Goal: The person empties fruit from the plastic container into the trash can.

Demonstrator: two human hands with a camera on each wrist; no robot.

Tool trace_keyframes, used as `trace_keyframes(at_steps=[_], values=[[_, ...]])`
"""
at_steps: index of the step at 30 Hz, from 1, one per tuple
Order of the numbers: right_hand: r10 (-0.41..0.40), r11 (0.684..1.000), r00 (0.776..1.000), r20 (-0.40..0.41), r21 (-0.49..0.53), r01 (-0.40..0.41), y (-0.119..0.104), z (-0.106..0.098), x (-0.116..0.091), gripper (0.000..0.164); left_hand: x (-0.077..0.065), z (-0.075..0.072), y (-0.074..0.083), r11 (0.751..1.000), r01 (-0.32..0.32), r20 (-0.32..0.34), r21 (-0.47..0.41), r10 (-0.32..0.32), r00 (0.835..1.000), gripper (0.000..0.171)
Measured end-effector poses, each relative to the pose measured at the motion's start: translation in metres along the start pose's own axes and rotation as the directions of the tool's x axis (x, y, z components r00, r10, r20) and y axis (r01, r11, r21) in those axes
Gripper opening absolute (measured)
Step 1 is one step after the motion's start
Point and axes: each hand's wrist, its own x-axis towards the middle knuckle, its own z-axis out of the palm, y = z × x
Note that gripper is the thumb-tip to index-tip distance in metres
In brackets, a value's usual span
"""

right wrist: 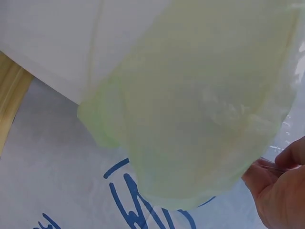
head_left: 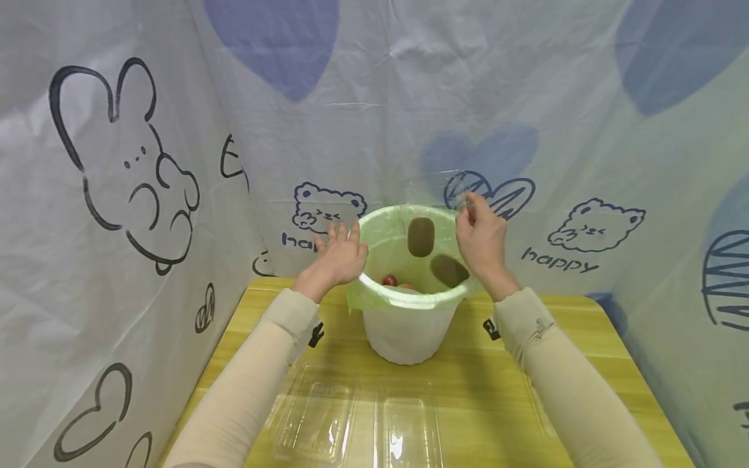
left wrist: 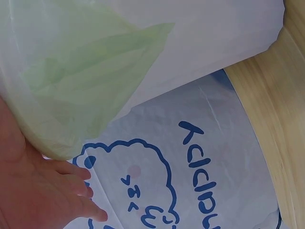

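Observation:
A white bucket (head_left: 404, 335) lined with a thin light green bag (head_left: 383, 240) stands on the table. My left hand (head_left: 339, 257) touches its left rim with fingers extended. Above the right rim, my right hand (head_left: 482, 237) pinches the edge of clear plastic (right wrist: 270, 165), probably a see-through container; its outline is hard to make out. Two brown oval fruits like kiwis, an upper one (head_left: 421, 237) and a lower one (head_left: 449, 270), appear within the bucket's mouth; whether they are falling or resting cannot be told. Deeper inside are a red round fruit (head_left: 389, 280) and a partly hidden orange-pink one (head_left: 406, 286).
Clear plastic trays, one at left (head_left: 316, 422) and one beside it (head_left: 406, 429), lie on the wooden table (head_left: 486, 416) in front of the bucket. A printed sheet (head_left: 386, 130) hangs behind and along both sides.

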Motion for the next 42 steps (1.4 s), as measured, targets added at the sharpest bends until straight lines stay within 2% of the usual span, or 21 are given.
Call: trace_keyframes(at_steps=[6, 14, 19, 28, 37, 42], values=[[0.005, 1.000, 1.000, -0.010, 0.018, -0.005, 0.001, 0.000, -0.001, 0.032, 0.001, 0.001, -0.001, 1.000, -0.002, -0.002, 0.005, 0.002, 1.000, 0.069], [-0.023, 0.994, 0.999, -0.027, 0.107, 0.025, -0.004, -0.003, 0.000, 0.029, 0.001, 0.001, -0.001, 1.000, -0.002, -0.006, 0.016, 0.002, 1.000, 0.069], [-0.042, 0.991, 0.998, -0.045, 0.123, 0.047, -0.009, -0.007, 0.001, 0.030, 0.002, 0.000, 0.000, 1.000, -0.002, -0.007, 0.022, 0.002, 1.000, 0.069], [0.041, 0.994, 0.999, 0.003, 0.103, -0.041, -0.005, -0.020, -0.001, 0.035, 0.002, 0.001, -0.001, 1.000, -0.001, -0.005, 0.012, 0.001, 1.000, 0.069], [0.061, 0.997, 0.998, -0.026, 0.057, -0.059, 0.000, -0.037, -0.001, 0.038, 0.002, 0.000, 0.000, 1.000, 0.004, -0.002, -0.002, -0.004, 1.000, 0.069], [0.140, 0.984, 0.990, -0.009, 0.110, -0.138, 0.001, -0.054, -0.002, 0.038, 0.002, 0.000, 0.000, 1.000, 0.002, -0.001, 0.003, -0.002, 1.000, 0.069]])
